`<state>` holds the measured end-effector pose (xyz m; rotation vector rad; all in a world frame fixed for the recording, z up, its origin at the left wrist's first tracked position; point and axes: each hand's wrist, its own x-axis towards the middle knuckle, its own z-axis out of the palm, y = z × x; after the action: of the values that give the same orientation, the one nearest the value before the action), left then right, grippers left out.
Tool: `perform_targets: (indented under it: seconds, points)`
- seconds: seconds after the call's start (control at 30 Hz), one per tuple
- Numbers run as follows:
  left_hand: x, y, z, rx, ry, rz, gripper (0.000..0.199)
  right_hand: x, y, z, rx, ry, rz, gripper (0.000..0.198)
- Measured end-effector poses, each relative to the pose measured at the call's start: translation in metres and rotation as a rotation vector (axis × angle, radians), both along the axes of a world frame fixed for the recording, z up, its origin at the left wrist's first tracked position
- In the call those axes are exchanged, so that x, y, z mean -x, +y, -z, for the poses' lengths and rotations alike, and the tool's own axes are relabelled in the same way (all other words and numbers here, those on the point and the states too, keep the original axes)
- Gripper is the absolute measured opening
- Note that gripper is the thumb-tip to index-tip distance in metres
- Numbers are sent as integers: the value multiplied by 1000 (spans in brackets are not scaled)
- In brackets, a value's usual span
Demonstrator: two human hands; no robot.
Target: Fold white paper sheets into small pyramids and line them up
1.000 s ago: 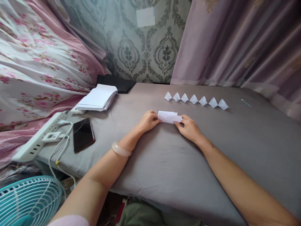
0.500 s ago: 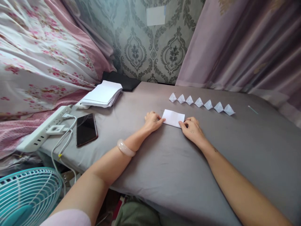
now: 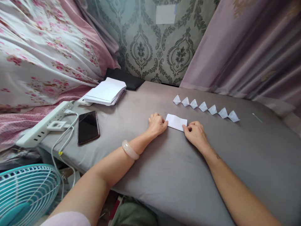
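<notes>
A folded white sheet of paper (image 3: 176, 122) lies on the grey-covered table between my two hands. My left hand (image 3: 158, 124) is closed at its left edge, thumb against the corner. On the right edge, my right hand (image 3: 195, 133) pinches the lower corner between thumb and fingers. Behind the sheet, several small pointed folded-paper shapes (image 3: 203, 106) stand in a slanting row that runs to the right.
A stack of white paper (image 3: 105, 91) rests at the back left beside a black flat item (image 3: 128, 79). Nearer are a phone (image 3: 88, 128) and a white power strip (image 3: 47, 125) with cables. A turquoise fan (image 3: 28, 191) stands at lower left. A thin stick (image 3: 257, 117) lies far right.
The whole view has shifted slightly, so the table things appear a little further right. Both hands keep their grip on the folded sheet, with hardly any change in it.
</notes>
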<state>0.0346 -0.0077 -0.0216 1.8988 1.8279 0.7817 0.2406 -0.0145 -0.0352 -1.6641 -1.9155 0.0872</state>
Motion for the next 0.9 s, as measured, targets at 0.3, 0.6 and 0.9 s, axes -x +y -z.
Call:
perform_targets:
  seconds: [0.3, 0.6, 0.9]
  points:
    - [0, 1, 3, 10, -51, -30, 20, 0, -2, -2, 25, -1, -2, 35]
    - [-2, -1, 2, -4, -25, -18, 19, 0, -3, -3, 38, -15, -11, 35]
    - [-1, -1, -1, 15, 14, -3, 18, -1, -4, -4, 36, -32, 0, 31]
